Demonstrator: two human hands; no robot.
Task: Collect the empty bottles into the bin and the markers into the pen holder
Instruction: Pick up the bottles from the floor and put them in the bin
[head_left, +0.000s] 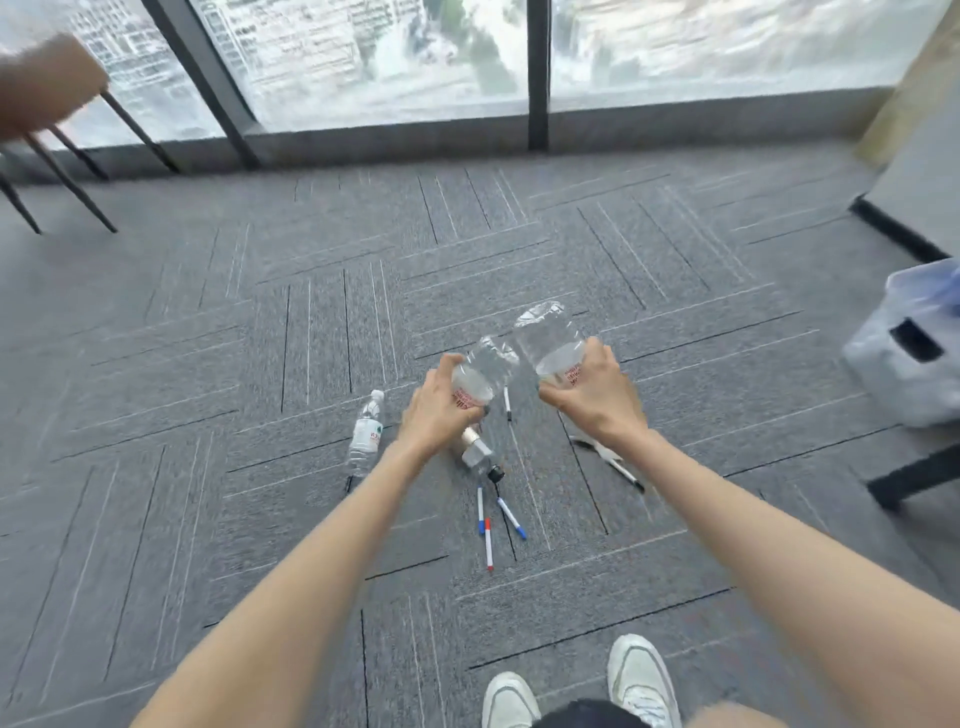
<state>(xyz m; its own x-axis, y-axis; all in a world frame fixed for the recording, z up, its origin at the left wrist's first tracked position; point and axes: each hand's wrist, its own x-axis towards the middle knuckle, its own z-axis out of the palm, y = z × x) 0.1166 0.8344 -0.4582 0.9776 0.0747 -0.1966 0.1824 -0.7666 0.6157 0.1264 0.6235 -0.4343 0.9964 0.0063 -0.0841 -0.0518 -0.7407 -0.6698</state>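
Empty bottles are filling both our hands at the centre of the frame. The left hand is curling its fingers round one clear bottle, and the right hand is clamping round a second clear bottle, both raised above the carpet. We are judging the step to be a carry to the bin at the right edge, so we are advising a firm grip without crushing the thin plastic. A third bottle is lying on the carpet left of centre. Markers are lying scattered below our hands, beside a small gold-capped object, so we are risking treading on them. A dark table leg is crossing the floor near the bin.
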